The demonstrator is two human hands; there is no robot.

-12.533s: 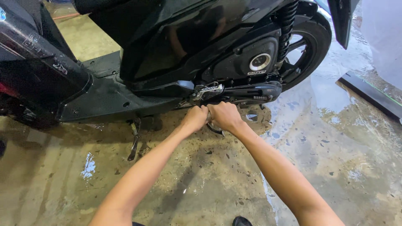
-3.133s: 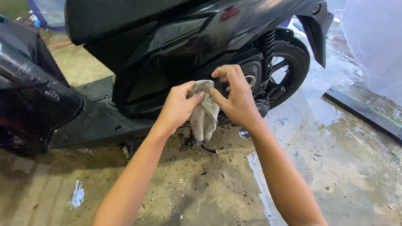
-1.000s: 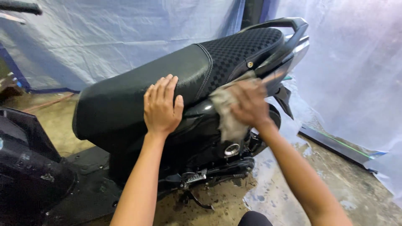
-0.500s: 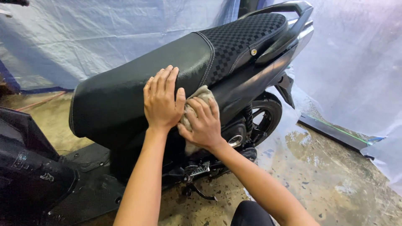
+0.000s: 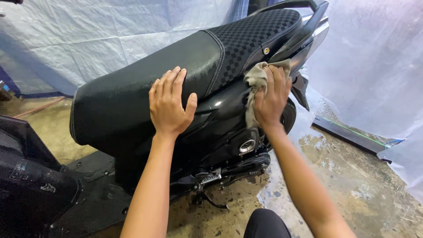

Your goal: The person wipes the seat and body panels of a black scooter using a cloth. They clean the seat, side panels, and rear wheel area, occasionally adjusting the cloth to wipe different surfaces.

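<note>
My right hand point(image 5: 271, 99) has its grip closed on a crumpled grey-brown cloth point(image 5: 255, 79), pressing it flat against the glossy black side panel point(image 5: 222, 103) of the scooter, just under the edge of the seat point(image 5: 145, 83) and below the checkered rear section point(image 5: 257, 35). Part of the cloth hangs loose beneath my palm. My left hand point(image 5: 169, 103) lies open, fingers spread and holding nothing, flat on the smooth front part of the seat where it meets the panel; I judge it to be a brace.

Condition of the work, as far as visible: the panel near the cloth shines and reflects light, and I judge that stretch largely wiped. The seat's smooth part shows a fine speckled sheen, possibly moisture; I cannot tell for certain. The lower parts, the round engine cover point(image 5: 247, 146) and footpeg point(image 5: 210, 176), look duller, and I cannot tell whether they are finished. The grab rail point(image 5: 304, 6) above is not in contact with the cloth.

The concrete floor point(image 5: 348, 176) beside the rear wheel is wet and puddled. A pale tarpaulin point(image 5: 88, 35) hangs behind the scooter.
</note>
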